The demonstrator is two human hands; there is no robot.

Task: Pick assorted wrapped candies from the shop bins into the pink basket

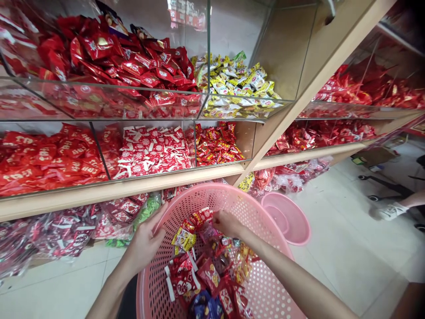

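Candy packets [199, 266], labels illegible, touch right hand [227, 223]; left hand [144, 243] grips pink basket [154, 292].

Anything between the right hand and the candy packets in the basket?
Nothing visible. The right hand is already on the candy packets inside the pink basket. The left hand is off to one side at the rim, not between them.

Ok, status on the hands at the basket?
Left hand on pink plastic basket rim; right hand on wrapped candies inside; pink basin beside it, not blocking.
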